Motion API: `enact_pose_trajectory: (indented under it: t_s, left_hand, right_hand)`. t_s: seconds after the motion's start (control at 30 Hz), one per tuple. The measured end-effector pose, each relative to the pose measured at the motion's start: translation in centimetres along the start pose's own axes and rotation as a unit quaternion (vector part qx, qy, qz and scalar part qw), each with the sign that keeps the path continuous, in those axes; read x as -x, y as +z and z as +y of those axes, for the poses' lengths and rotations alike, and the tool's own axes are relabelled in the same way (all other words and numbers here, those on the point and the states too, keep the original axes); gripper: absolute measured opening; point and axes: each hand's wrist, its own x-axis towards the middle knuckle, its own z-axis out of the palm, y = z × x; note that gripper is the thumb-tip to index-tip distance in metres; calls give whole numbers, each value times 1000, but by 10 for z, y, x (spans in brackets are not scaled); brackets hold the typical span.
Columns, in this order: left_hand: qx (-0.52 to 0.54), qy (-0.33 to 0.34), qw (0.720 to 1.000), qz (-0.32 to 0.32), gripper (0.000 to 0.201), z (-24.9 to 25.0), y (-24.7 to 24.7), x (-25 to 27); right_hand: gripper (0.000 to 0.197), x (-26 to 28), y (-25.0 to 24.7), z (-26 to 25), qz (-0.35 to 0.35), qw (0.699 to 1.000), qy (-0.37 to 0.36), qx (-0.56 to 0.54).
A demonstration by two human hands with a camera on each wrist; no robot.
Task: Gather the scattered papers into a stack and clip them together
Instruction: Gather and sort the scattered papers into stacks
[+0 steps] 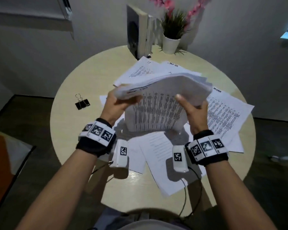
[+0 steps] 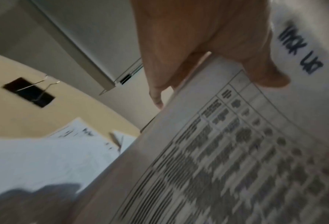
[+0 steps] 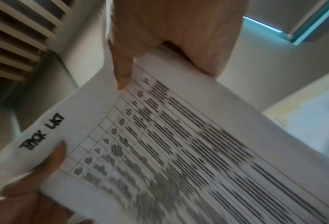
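I hold a thick stack of printed papers (image 1: 156, 113) upright above the round table, its top edge curling over away from me. My left hand (image 1: 118, 100) grips the stack's left edge and my right hand (image 1: 191, 105) grips its right edge, thumbs on the printed front. The left wrist view shows my left hand (image 2: 207, 50) on the stack (image 2: 217, 151); in the right wrist view my right hand (image 3: 133, 60) pinches the same stack (image 3: 179, 144). Loose sheets (image 1: 223, 117) still lie spread over the table. A black binder clip (image 1: 82, 102) (image 2: 28, 92) lies to the left of the papers.
Upright books (image 1: 140, 30) and a white potted plant (image 1: 171, 39) stand at the far edge of the beige table (image 1: 65, 130). More loose sheets (image 1: 160, 156) lie beneath my wrists. Cables (image 1: 184, 196) hang over the near edge.
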Motion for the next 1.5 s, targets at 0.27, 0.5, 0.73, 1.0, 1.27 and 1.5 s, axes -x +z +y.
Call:
enact_pose_trajectory:
  t_s: [0.27,0.5,0.73,1.0,1.27,1.5]
  left_hand:
    - [-127,-184,967,125,21,-32,5,-11]
    - [-371,-408,834,-20,39,-93,28,26]
    - [-336,-415,844,51,24,-106,41,27]
    - [-367,-345,862,62,23,-110,2,34]
    - [-392,-327,854,103,26,-100,-39,25]
    - [-447,-365,815,61,41,-105,-74,28]
  right_hand:
    - [16,-12,0,37,54,975,49,209]
    - [20,-33,-36,62,146,930,121,314]
    - [35,-10,-52,100,27,890,214,401]
    - [21,16,-64,100,-63,857,226,459]
    - [15,37,-41,48,-198,868,174,420]
    - [7,10,-16,9,-57,976,138,157]
